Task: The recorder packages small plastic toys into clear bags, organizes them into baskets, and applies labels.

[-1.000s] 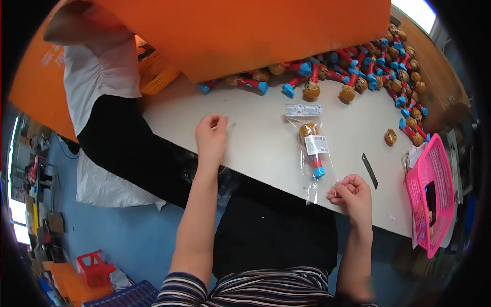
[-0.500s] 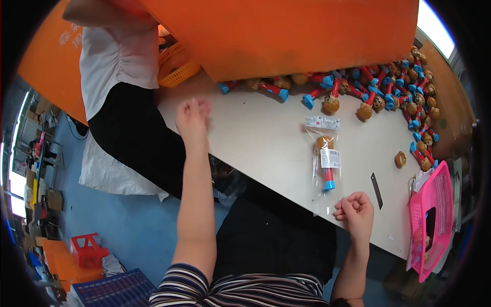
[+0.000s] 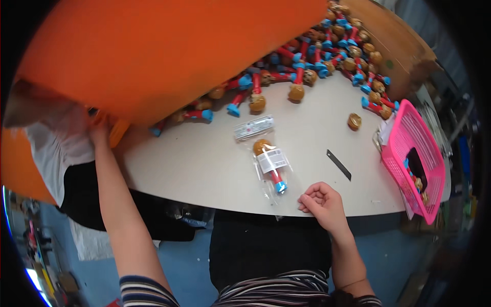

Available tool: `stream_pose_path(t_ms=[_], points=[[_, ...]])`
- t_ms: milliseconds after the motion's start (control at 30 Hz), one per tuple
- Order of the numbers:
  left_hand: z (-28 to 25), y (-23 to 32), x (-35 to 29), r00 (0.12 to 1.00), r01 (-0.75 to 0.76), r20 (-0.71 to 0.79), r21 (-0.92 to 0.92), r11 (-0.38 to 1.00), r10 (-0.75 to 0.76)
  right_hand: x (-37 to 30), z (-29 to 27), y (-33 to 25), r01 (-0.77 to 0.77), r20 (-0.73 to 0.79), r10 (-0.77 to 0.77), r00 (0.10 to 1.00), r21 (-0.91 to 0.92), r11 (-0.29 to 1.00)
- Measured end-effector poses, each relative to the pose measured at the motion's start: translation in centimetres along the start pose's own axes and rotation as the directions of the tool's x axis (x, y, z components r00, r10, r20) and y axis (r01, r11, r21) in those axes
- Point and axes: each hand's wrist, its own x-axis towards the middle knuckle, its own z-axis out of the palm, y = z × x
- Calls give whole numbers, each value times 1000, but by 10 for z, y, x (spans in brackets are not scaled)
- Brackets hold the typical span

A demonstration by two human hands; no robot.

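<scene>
A bagged toy (image 3: pixel 276 176) with a round brown head, red stem and blue foot lies on the white table (image 3: pixel 194 158), in a clear plastic bag with a white label. Just right of the bag's lower end, my right hand (image 3: pixel 325 203) rests by the table edge, fingers curled and nothing seen in them. My left hand (image 3: pixel 101 132) is stretched far left, at the yellow-orange basket (image 3: pixel 118 132) beside a co-worker. Its fingers are blurred and partly hidden there, so what they touch cannot be made out.
A large orange panel (image 3: pixel 169 56) overhangs the far side, above a heap of similar loose toys (image 3: pixel 327 51). To the right lie a dark flat blade (image 3: pixel 339 165), a brown cup-shaped piece (image 3: pixel 354 122) and a pink basket (image 3: pixel 389 153). The co-worker's white top (image 3: pixel 51 146) is close at left.
My left hand has reached farther left to the basket beside the co-worker. The view has swung, shifting the table's things leftward. My right hand remains near the bag's lower end, fingers curled.
</scene>
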Motion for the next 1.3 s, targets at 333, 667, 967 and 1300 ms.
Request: stream_pose_path(t_ms=[333,667,967,1300], points=[[187,250,-335,888,-454,112,376,808,447,5,-38,-19,372,158,-399,903,-751,546],[280,268,-480,573,-705,542,-56,707,614,31,-27,-16,817,650,-597,470,-577,14],[290,261,-492,643,-684,434,-45,728,631,35,-28,-12,814,626,-633,455,-581,9],[281,260,-487,764,-536,418,-15,844,492,38,-29,-11,807,594,-580,558,-551,212]])
